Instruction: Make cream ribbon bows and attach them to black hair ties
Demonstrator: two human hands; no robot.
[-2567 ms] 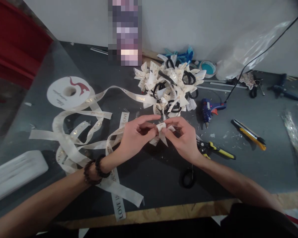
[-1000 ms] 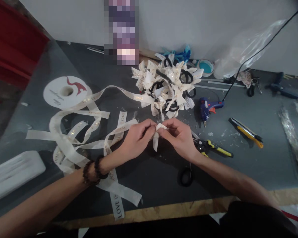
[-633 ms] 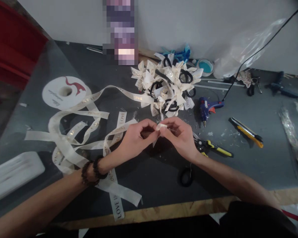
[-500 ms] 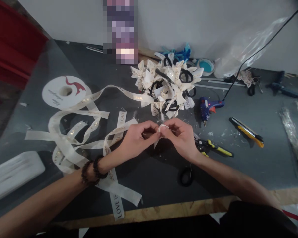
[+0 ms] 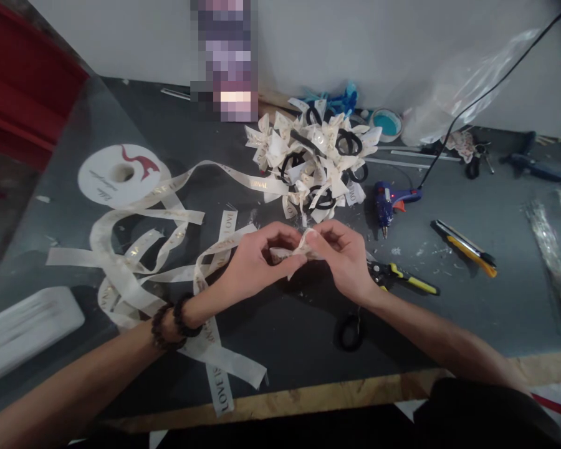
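Cream ribbon piece (image 5: 303, 243), head view, squarely between the two hands! Left hand (image 5: 257, 259) holds one side between thumb and curled fingers; right hand (image 5: 345, 259) pinches the other, thumb on top. Bow pile (image 5: 333, 171) just beyond, glue gun (image 5: 384, 202) off to the right.

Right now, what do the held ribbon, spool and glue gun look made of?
Held ribbon: likely woven fabric, soft sheen; it folds thinly.
Spool: card or plastic, can't tell which; smooth, flat white face with red print.
Glue gun: probably moulded plastic, glossy; bright highlights on its blue body.
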